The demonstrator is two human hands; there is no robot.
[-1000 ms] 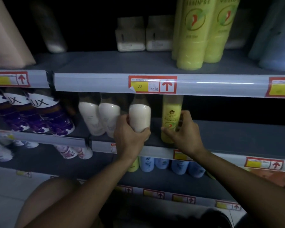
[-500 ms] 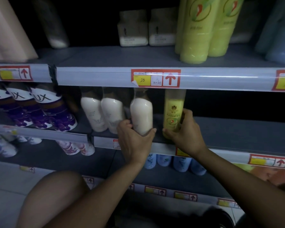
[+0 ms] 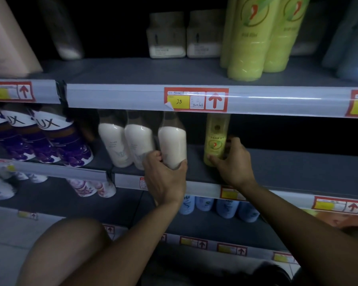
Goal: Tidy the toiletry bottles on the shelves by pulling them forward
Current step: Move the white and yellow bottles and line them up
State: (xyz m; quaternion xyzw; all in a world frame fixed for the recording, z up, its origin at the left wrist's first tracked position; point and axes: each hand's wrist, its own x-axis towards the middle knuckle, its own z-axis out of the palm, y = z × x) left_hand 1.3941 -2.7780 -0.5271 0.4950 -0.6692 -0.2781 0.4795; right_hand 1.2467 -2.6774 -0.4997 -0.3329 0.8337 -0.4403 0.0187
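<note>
On the middle shelf [image 3: 287,172] stand three cream-white bottles in a row. My left hand [image 3: 165,178] grips the base of the rightmost white bottle [image 3: 172,145], close to the shelf's front edge. Two other white bottles [image 3: 128,145] stand just left of it, touching. To the right, a small yellow-green bottle [image 3: 215,139] stands upright and a bit farther back; my right hand [image 3: 234,164] holds its lower part, thumb in front and fingers behind.
Purple LUX bottles [image 3: 56,141] fill the left of the middle shelf. Tall yellow-green bottles [image 3: 254,38] and two white jars [image 3: 184,36] stand on the upper shelf, blue bottles [image 3: 219,207] on the lower one. The middle shelf is bare right of my hand. My knee [image 3: 66,250] is bottom left.
Both hands have drawn their bottles toward the shelf's front edge. The view has tilted down slightly, so the shelves sit higher in frame.
</note>
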